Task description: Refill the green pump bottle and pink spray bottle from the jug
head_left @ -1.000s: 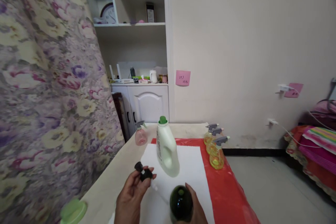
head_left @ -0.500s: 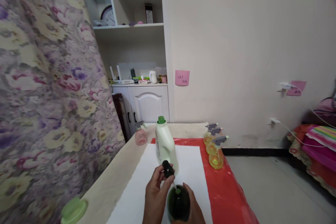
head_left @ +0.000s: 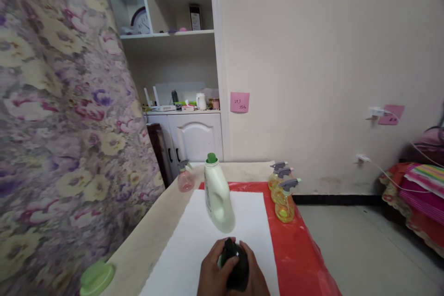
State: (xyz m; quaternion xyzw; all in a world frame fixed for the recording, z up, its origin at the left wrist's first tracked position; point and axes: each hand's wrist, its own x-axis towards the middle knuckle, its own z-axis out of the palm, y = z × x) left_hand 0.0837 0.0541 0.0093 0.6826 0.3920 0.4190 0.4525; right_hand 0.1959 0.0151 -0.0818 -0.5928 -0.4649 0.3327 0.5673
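Note:
At the near end of the table, both my hands are closed around a dark green bottle [head_left: 240, 277]. My left hand [head_left: 214, 272] grips the black spray head [head_left: 228, 246] at the bottle's top, its thumb across the front. My right hand [head_left: 255, 274] wraps the bottle's right side. The fingers hide the neck, so I cannot tell how far the head is seated. Just beyond stands a large pale green detergent jug [head_left: 218, 194] with an open-looking neck and a green spout [head_left: 211, 158].
White paper [head_left: 180, 249] lies over a red sheet [head_left: 298, 259] on the table. Several yellow spray bottles [head_left: 284, 210] line the right side. A pink spray bottle [head_left: 186, 182] stands far left, a green cap [head_left: 97, 277] near left. A floral curtain [head_left: 76, 125] hangs beside the table.
My left hand has brought the spray head down onto the bottle's top; its tube, visible before, no longer shows. My right hand still holds the bottle.

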